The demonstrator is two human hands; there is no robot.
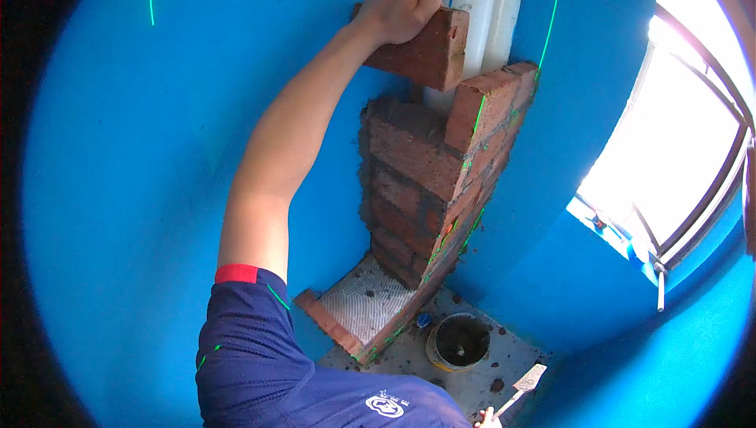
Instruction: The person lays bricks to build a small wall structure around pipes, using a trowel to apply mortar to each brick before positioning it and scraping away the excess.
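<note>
My left hand (pixel 398 11) grips a red brick (pixel 425 54) from above, fingers closed over its top edge. The brick hangs above the left part of an L-shaped brick wall (pixel 413 148), in front of white pipes. A single brick (pixel 480 113) stands one course higher on the wall's right run, with grey mortar on the course beside it. Low at the bottom edge, my right hand (pixel 488 420), mostly cut off, is closed round the handle of a small trowel (pixel 529 378) with a greyish blade.
White vertical pipes (pixel 476 3) rise in the blue-walled corner behind the brickwork. A bucket (pixel 461 341) of dark mortar stands on the splattered floor. Left of it, a ridged white panel (pixel 366 290) lies at the wall's foot, with a brick-coloured edge. A bright window (pixel 669 137) is at right.
</note>
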